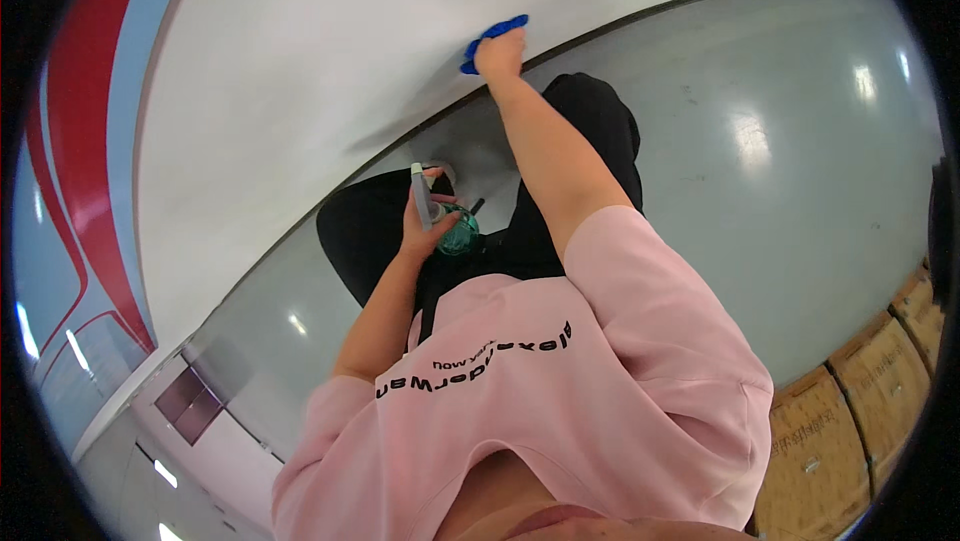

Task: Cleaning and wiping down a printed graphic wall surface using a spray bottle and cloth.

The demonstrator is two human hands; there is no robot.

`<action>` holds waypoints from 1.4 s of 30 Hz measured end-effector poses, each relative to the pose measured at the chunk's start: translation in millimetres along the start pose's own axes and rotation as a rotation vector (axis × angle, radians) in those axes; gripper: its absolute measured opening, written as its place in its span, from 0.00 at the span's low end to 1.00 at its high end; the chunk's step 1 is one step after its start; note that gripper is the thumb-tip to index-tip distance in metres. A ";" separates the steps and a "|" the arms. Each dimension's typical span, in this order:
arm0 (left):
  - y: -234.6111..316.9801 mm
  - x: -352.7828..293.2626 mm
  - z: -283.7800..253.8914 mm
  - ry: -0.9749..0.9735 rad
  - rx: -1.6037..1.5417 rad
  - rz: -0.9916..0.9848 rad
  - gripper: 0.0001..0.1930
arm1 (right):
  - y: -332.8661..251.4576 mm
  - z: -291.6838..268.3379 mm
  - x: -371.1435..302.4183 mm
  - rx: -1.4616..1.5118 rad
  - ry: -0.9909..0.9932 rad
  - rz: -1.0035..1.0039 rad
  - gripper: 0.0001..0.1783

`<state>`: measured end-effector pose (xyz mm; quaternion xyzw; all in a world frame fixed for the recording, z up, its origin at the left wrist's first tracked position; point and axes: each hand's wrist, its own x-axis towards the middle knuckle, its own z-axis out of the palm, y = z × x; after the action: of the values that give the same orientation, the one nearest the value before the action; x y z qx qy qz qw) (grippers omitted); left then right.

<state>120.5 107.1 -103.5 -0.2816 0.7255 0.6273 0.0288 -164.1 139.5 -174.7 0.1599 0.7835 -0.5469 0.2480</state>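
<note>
The left hand (418,233) is wrapped around a spray bottle (460,233) with a pale trigger head and a see-through green body; how much liquid it holds cannot be told. The bottle is between the legs in black trousers (595,126). The right hand (502,56) grips a bunched blue cloth (510,25) at the white wall (320,41), near the dark strip along its foot. Beyond the glossy grey floor (760,181), brown cardboard boxes (815,446) stand in a row, their contents hidden.

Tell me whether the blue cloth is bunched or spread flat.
Bunched: the blue cloth shows crumpled, uneven edges beyond the right hand.
</note>
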 end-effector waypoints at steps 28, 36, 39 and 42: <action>-1.1 -1.4 -3.0 -0.059 0.257 0.033 0.41 | -71.3 -83.7 -38.8 0.254 -0.089 -0.603 0.23; -1.8 0.6 5.4 -0.090 0.235 0.094 0.40 | -51.3 -31.4 -14.4 0.085 -0.148 -0.302 0.26; 4.3 -1.2 7.4 -0.098 0.232 0.075 0.40 | -24.3 -28.9 17.9 0.011 -0.187 -0.169 0.26; -3.3 0.9 6.0 -0.070 0.180 0.094 0.40 | -16.4 -34.3 42.8 0.027 -0.238 0.039 0.26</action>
<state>119.3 112.2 -108.1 -0.2216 0.7899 0.5696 0.0501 -215.4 165.0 -176.5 0.1124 0.7379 -0.5673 0.3477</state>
